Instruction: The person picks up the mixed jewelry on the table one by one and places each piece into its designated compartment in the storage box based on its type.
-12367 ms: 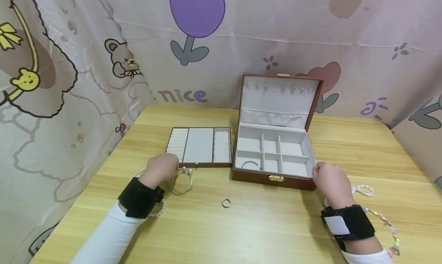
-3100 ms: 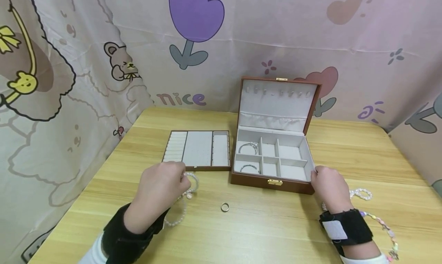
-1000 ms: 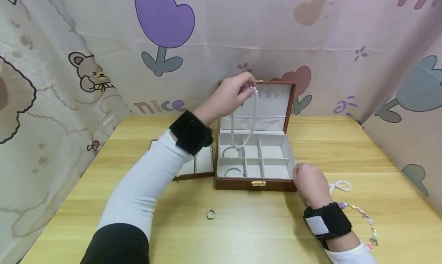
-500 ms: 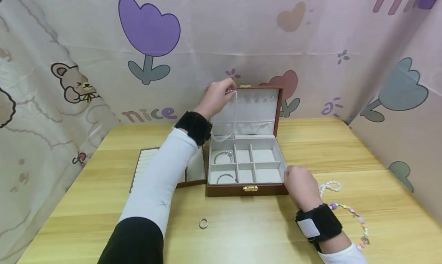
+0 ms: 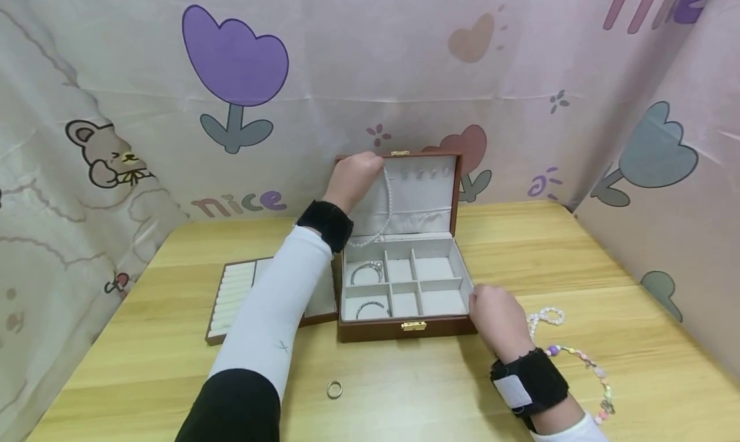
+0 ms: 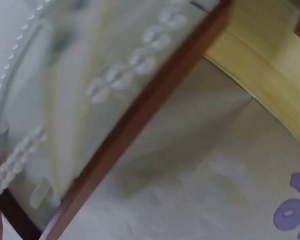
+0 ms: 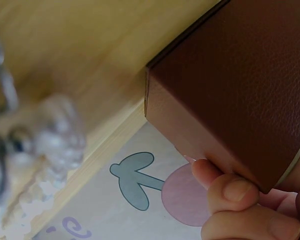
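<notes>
At the upper left of the raised lid (image 5: 424,201), my left hand (image 5: 354,182) pinches a white pearl necklace (image 5: 389,204). The strand hangs down over the lid's pale lining, its lower end just above the back left compartment. In the left wrist view, pearls (image 6: 15,162) pass close to a small hook tab (image 6: 40,194) on the lining; most of the hand is hidden there. My right hand (image 5: 498,320) grips the front right corner of the brown jewelry box (image 5: 378,333). Its fingers (image 7: 235,190) curl over the leather corner in the right wrist view.
Two silvery bracelets (image 5: 367,273) lie in the left compartments. A jewelry tray (image 5: 215,339) with ring rolls stands left of the box, partly behind my left arm. A ring (image 5: 334,390) lies in front. White beads (image 5: 546,316) and a pastel bead strand (image 5: 604,387) lie at right.
My left hand picked up the pearl necklace from the table and carried it to the lid, then slightly left and lower. A second bracelet entered the back left compartment earlier. My right hand stays put.
</notes>
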Demonstrator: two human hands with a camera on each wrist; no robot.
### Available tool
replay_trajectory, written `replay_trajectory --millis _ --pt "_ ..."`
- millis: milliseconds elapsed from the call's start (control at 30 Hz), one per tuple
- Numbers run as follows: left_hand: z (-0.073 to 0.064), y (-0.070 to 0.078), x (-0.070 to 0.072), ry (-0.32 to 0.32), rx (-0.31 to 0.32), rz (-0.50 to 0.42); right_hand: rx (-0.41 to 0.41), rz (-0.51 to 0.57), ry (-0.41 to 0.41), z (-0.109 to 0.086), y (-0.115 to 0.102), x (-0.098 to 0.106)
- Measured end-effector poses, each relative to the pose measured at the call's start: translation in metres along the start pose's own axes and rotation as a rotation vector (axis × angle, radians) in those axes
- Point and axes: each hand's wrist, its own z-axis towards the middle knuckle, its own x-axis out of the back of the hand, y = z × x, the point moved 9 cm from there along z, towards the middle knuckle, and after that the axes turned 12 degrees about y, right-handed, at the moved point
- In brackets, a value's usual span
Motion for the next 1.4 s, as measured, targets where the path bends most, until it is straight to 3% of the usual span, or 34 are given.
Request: replay_trajectory --millis 100,400,500,633,767,1033,1200,1300,1400 --pt "-0.005 0.006 0.0 0.026 -0.076 0.076 -0.004 -0.006 -0.014 -0.001 0.0 -0.001" --pt "-0.014 0.01 -0.004 0.03 -0.207 0.127 -0.003 -0.01 -0.015 -0.001 -0.001 -0.001" --pt "-0.019 0.009 -0.003 0.096 -0.254 0.171 -0.002 -0.009 -0.016 -0.001 -0.002 -0.002" --pt "-0.023 0.005 -0.001 0.172 -0.258 0.241 0.002 -0.014 -0.016 -0.001 -0.003 -0.003" --pt "-0.026 0.002 -0.003 0.158 -0.235 0.237 0.006 -0.017 -0.013 -0.001 -0.002 -0.003" --pt "-0.035 0.0 -0.01 0.061 -0.249 0.142 0.008 -0.009 -0.011 0.0 0.0 -0.003" --pt "-0.041 0.006 -0.01 0.007 -0.266 0.189 0.005 -0.01 -0.008 0.001 0.002 -0.003" --pt "-0.049 0.016 -0.019 -0.118 -0.281 0.243 0.002 -0.013 -0.01 0.002 0.002 -0.004" --pt "-0.065 0.026 -0.035 -0.355 -0.259 0.261 0.001 -0.015 -0.007 0.002 0.001 -0.004"
